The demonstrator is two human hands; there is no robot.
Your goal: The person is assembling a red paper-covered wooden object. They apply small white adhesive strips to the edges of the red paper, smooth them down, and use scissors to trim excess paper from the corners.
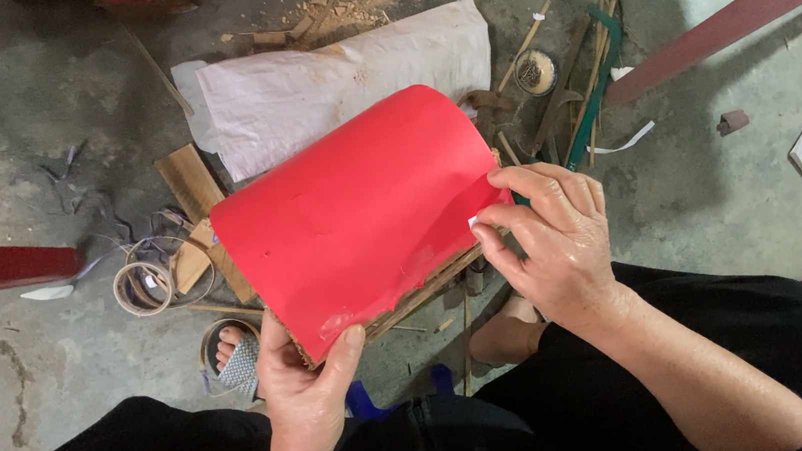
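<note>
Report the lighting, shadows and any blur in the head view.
Head view: soft, even daylight, brighter on the concrete floor at upper right; a dim shadow falls across the top left corner; the red sheet shows a mild sheen on its curve, no harsh glare; left hand and right hand are sharp; slight wide-angle stretch at the edges.

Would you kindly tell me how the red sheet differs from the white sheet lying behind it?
The red sheet is held up and curved over a frame; the white sheet lies on the floor. The red one looks smooth, the white one creased. Both are broad, thin sheets.
</note>
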